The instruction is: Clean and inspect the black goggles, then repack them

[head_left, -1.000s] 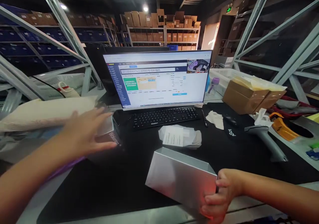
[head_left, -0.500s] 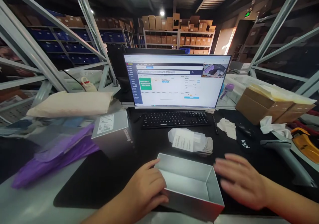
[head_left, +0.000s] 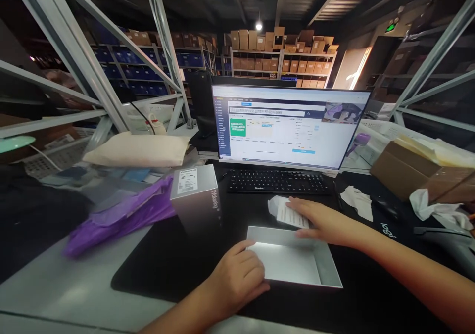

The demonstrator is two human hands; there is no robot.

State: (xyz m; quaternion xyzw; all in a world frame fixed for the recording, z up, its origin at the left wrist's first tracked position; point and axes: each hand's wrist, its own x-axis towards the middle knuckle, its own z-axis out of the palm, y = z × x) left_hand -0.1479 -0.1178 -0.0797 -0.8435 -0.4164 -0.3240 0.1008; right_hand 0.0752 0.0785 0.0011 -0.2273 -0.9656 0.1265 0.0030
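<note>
My left hand is closed around the left wall of an open grey box, thumb over the rim. The inside of the box is pale and bare. Just beyond its far wall lies a clear plastic packet with a white printed label. My right hand reaches over the packet's right part, its fingers stretched on top and the thumb apart, near the box's far rim. The hand hides the right end of the packet. A grey box with a white sticker stands to the left.
A purple bag lies at the left, near a cream-coloured package. Behind the mat are a keyboard and a monitor. To the right are crumpled white paper, a mouse, a scanner and a cardboard box.
My right hand has moved from beside the box's right end, forward and left onto the packet. My left hand stays on the box. The view has turned slightly left.
</note>
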